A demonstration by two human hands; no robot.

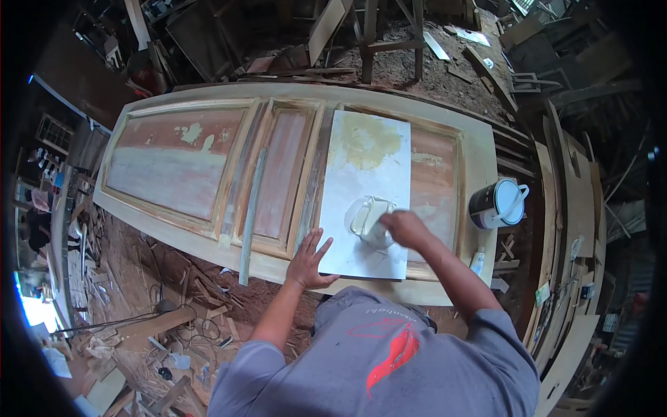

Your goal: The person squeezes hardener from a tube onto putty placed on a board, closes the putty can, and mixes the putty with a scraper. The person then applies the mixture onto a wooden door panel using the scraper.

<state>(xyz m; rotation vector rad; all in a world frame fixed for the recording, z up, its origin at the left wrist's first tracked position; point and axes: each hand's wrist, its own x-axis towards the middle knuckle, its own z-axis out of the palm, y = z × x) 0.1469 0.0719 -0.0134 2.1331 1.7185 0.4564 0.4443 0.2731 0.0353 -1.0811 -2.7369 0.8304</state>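
Note:
A white board [333, 187] lies across the right part of a panelled wooden door [292, 97]. Yellowish paste [368, 141] is smeared over the board's far end, and white paste [375, 214] sits in a mound nearer me. My left hand [310, 263] rests with spread fingers on the board's near left edge. My right hand [403, 228] is closed at the right side of the white paste; what it holds, if anything, is too blurred to make out.
A paint bucket [497, 203] with a handle stands on the door's right end, near a small white bottle [477, 261]. A thin wooden strip [253, 215] crosses the door. Long planks [570, 208] lie at the right; wood scraps cover the floor.

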